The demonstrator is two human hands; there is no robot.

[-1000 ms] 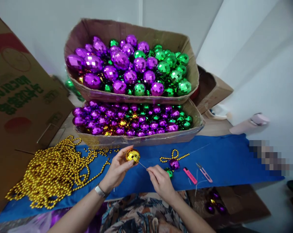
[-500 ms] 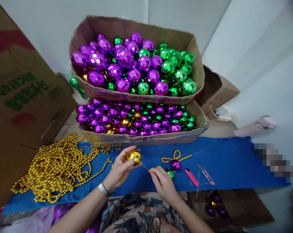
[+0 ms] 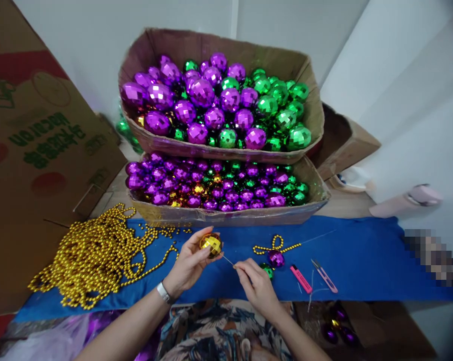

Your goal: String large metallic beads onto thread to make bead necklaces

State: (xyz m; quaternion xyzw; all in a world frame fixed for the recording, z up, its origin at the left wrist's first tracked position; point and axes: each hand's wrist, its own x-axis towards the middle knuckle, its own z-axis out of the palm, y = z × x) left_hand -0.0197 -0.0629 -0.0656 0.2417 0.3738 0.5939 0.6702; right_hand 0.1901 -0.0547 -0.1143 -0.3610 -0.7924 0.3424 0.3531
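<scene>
Held in my left hand (image 3: 191,261) is a shiny gold faceted ball ornament (image 3: 211,245), with fingers and thumb closed round it. A thin pale string (image 3: 228,259) runs from the ball to the fingertips of my right hand (image 3: 256,286), which pinches its end. Just beyond my right hand lie a green faceted ball (image 3: 267,271), partly hidden, and a purple faceted ball (image 3: 276,258). Beside the purple ball a short gold bead strand (image 3: 277,244) forms loops on the blue cloth (image 3: 350,255).
Gold bead strands (image 3: 94,255) lie heaped at the left. Two cardboard boxes, upper (image 3: 226,152) and lower (image 3: 234,216), hold purple, green and gold balls. A pink cutter (image 3: 300,279) and pink thread snips (image 3: 324,277) lie at right, near a pink bottle (image 3: 407,201).
The whole view has shifted a little, so things sit further right in the picture. Both hands keep the same hold on the ball and string.
</scene>
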